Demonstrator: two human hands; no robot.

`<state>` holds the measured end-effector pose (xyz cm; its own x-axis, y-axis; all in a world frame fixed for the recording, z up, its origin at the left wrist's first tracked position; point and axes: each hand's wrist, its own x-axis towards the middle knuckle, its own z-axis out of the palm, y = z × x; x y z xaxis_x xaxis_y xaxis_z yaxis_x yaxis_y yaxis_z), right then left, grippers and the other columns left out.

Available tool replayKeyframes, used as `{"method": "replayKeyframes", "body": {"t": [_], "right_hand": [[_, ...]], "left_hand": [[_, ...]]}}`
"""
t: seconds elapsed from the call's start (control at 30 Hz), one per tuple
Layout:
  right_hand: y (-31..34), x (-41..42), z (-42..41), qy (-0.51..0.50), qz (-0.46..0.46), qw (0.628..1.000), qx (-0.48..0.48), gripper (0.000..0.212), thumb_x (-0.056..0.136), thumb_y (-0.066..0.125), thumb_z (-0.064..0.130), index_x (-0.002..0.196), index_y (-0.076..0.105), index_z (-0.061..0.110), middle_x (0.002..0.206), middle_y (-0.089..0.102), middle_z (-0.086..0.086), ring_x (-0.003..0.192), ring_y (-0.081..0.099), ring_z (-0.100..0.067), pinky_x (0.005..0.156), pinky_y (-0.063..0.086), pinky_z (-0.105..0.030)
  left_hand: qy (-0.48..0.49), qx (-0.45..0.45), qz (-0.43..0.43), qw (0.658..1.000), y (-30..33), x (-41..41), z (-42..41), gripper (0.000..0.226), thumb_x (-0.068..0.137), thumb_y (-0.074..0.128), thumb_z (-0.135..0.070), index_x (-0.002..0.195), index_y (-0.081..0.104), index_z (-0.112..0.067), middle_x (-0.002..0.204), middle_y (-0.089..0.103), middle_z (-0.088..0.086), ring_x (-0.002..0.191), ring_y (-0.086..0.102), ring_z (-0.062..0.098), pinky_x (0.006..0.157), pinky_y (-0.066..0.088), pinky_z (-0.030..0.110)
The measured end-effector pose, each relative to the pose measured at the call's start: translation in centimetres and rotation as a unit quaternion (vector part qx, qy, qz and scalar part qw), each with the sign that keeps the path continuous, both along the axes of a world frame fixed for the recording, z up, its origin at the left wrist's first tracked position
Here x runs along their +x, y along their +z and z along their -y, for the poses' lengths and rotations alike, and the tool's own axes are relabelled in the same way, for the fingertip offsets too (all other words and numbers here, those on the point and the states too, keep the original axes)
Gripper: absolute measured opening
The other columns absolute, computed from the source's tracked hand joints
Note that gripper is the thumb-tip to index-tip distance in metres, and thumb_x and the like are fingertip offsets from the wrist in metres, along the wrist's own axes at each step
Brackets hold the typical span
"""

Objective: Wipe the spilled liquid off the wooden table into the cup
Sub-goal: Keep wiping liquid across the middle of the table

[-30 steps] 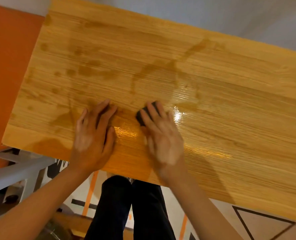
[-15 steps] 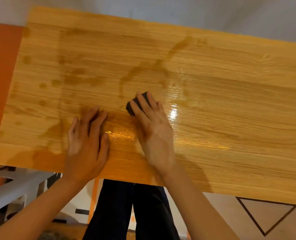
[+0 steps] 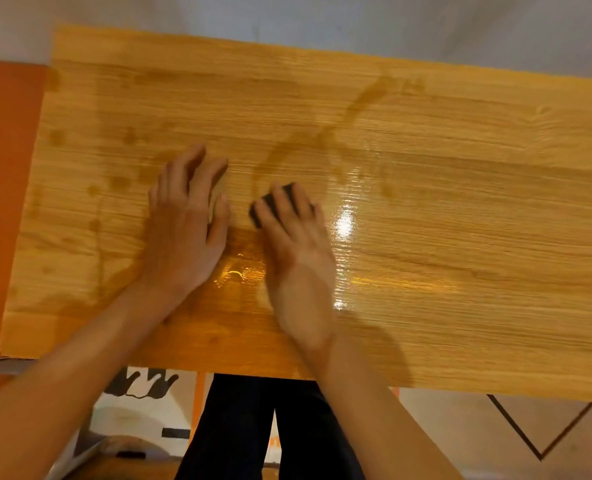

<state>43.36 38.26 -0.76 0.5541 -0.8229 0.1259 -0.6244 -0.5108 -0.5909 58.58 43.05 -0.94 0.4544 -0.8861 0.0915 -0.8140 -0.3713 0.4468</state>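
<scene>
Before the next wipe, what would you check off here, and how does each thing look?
1. Wiper under control: ok. The right hand presses a small dark wiper flat on the wooden table.
2. Left hand placed: ok, flat on the table beside the right hand, holding nothing.
3. Liquid located: ok. A glossy wet patch lies between the hands, with thinner streaks farther away.
4. Cup ready to catch: cannot tell, no cup is in view.
5. Table edge free for pushing liquid off: ok, nothing sits along it.
</scene>
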Motion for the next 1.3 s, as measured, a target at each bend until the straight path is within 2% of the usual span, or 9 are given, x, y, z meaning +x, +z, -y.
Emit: {"method": "replayKeyframes", "body": {"t": [0.13,0.27,0.37,0.57,0.7,0.83,0.93,1.13,1.3], "right_hand": [[0.6,-4.1,1.8,0.074,-0.052,0.996,0.008,0.043,0.097,0.058,0.008,0.139,0.052,0.015,0.151,0.041,-0.004,0.147,0.024,-0.020,0.121,0.020,-0.044],[1.5,-12.0,4.6,-0.089,-0.051,0.994,0.038,0.040,0.102,0.045,0.015,0.142,0.048,0.013,0.153,0.038,-0.003,0.148,0.020,-0.018,0.120,0.018,-0.051],[1.5,-10.4,4.6,-0.172,-0.045,0.983,0.033,0.038,0.102,0.044,0.015,0.139,0.051,0.012,0.151,0.041,-0.007,0.147,0.023,-0.023,0.118,0.022,-0.052],[-0.1,3.1,1.9,-0.024,-0.029,0.999,-0.008,0.035,0.099,0.050,0.010,0.133,0.058,0.012,0.147,0.048,-0.008,0.144,0.031,-0.026,0.119,0.023,-0.047],[0.5,0.7,3.5,0.046,-0.061,0.997,-0.005,0.039,0.098,0.055,0.010,0.137,0.054,0.015,0.150,0.044,-0.004,0.145,0.029,-0.022,0.120,0.022,-0.044],[1.5,-8.5,6.5,-0.128,-0.058,0.990,0.028,0.037,0.103,0.047,0.013,0.140,0.051,0.013,0.151,0.041,-0.003,0.147,0.025,-0.019,0.119,0.021,-0.050],[1.4,-8.0,6.9,-0.223,-0.049,0.973,0.035,0.038,0.103,0.045,0.013,0.140,0.050,0.012,0.152,0.039,-0.005,0.147,0.022,-0.021,0.119,0.022,-0.051],[-0.1,5.3,4.6,-0.079,-0.037,0.996,-0.017,0.034,0.101,0.049,0.017,0.134,0.057,0.013,0.147,0.048,-0.007,0.144,0.032,-0.025,0.119,0.024,-0.042],[0.3,-0.3,7.2,0.017,-0.066,0.997,-0.023,0.037,0.102,0.047,0.020,0.139,0.053,0.015,0.150,0.043,-0.002,0.146,0.028,-0.018,0.121,0.021,-0.038]], "left_hand": [[-0.023,-0.012,0.026,0.999,-1.1,1.4,2.3,0.041,0.104,0.045,-0.022,0.144,0.051,-0.011,0.152,0.041,0.016,0.140,0.041,0.034,0.114,0.027,0.042],[-0.045,-0.019,0.049,0.998,-1.7,1.9,2.5,0.042,0.105,0.045,-0.020,0.145,0.051,-0.010,0.151,0.042,0.020,0.137,0.043,0.036,0.114,0.031,0.048],[-0.041,-0.012,0.052,0.998,-1.5,2.0,2.8,0.042,0.104,0.043,-0.020,0.145,0.051,-0.010,0.151,0.042,0.019,0.137,0.043,0.036,0.114,0.031,0.049],[-0.029,0.007,0.050,0.998,-1.1,1.7,2.8,0.042,0.104,0.041,-0.021,0.143,0.051,-0.013,0.153,0.042,0.016,0.138,0.043,0.036,0.111,0.032,0.051],[-0.029,0.016,0.038,0.999,-0.9,1.6,2.9,0.043,0.103,0.039,-0.021,0.144,0.051,-0.014,0.154,0.041,0.015,0.138,0.042,0.036,0.112,0.031,0.051],[-0.035,0.014,0.026,0.999,-0.8,1.6,2.9,0.043,0.103,0.039,-0.021,0.144,0.049,-0.013,0.153,0.040,0.017,0.138,0.041,0.036,0.113,0.033,0.056],[-0.037,0.012,0.028,0.999,-0.9,1.7,3.0,0.043,0.102,0.040,-0.020,0.143,0.050,-0.011,0.152,0.041,0.019,0.137,0.041,0.037,0.111,0.034,0.059],[-0.032,0.017,0.033,0.999,-0.8,1.4,3.0,0.042,0.103,0.039,-0.020,0.143,0.049,-0.012,0.152,0.041,0.018,0.138,0.042,0.036,0.110,0.035,0.057],[-0.037,0.009,0.023,0.999,-1.1,1.6,2.8,0.042,0.102,0.044,-0.018,0.143,0.049,-0.012,0.153,0.040,0.018,0.139,0.040,0.036,0.111,0.036,0.057]]}}
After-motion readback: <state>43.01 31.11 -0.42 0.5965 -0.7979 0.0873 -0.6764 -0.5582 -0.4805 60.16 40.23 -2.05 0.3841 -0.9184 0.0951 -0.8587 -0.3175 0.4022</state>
